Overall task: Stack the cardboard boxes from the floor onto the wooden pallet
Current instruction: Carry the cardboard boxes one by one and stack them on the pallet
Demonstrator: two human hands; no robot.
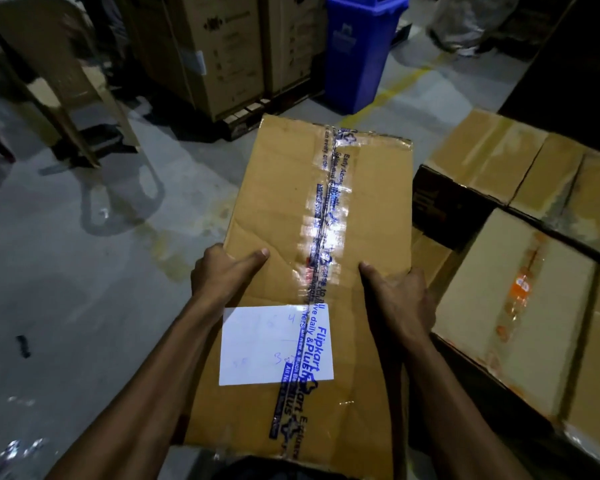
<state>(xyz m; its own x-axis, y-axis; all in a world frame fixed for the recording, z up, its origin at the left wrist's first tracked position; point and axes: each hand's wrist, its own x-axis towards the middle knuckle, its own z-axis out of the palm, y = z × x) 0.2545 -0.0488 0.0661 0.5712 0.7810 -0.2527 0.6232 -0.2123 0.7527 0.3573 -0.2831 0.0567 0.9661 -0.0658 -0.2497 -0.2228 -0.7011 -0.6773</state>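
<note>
A long brown cardboard box (278,202) with blue printed tape down its middle and a white label near me is held up off the floor in front of my body. My left hand (222,268) grips its left edge, thumb lying on the top face. My right hand (400,296) grips the right edge the same way. To the right, several taped cardboard boxes (520,292) sit packed side by side in a low layer. Whatever they rest on is hidden beneath them.
Grey concrete floor (66,271) spreads to the left. A beige plastic chair (49,81) stands at the far left. Tall cartons on a pallet (222,53) and a blue bin (357,50) stand behind. A yellow floor line (406,81) runs at the back right.
</note>
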